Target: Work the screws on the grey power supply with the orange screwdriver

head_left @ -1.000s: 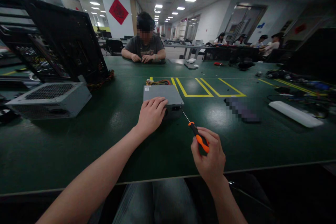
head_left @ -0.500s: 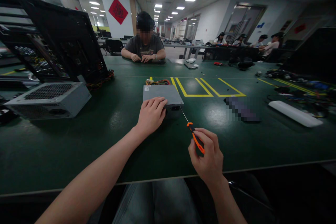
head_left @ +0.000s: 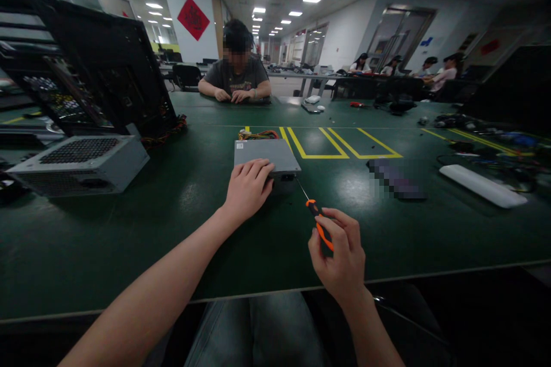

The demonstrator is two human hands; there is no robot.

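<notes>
Right hand (head_left: 339,249): is pinching the handle of an orange-and-black screwdriver (head_left: 312,207) between thumb and fingers; so light a hold could be letting the handle spin in the fingers
Screwdriver blade (head_left: 303,190): is slanting up to the left, its tip reaching the near right corner of a grey power supply unit (head_left: 267,150); whether it is sitting in a screw head is too small to tell; at a poor angle it could be skidding off or chewing the slot
Left hand (head_left: 248,188): is lying palm-down over the unit's near edge, fingers close together; whether the thumb is clamping, I cannot tell; a leftward slip of the blade could be jabbing these fingers
Dark speck (head_left: 290,203): is lying on the green table (head_left: 206,275) near the blade; if it is a loose screw, a sweeping hand could be losing it
Grey power supply unit: is resting on the table under the left hand, its power socket (head_left: 287,177) facing the wearer; a hard push at the right corner could be swivelling it
Cable bundle (head_left: 260,135): is spilling out behind the unit, and could be snagging if that swivels
Black computer case (head_left: 144,77): is standing well apart to the left, seemingly too far off to be interfering
</notes>
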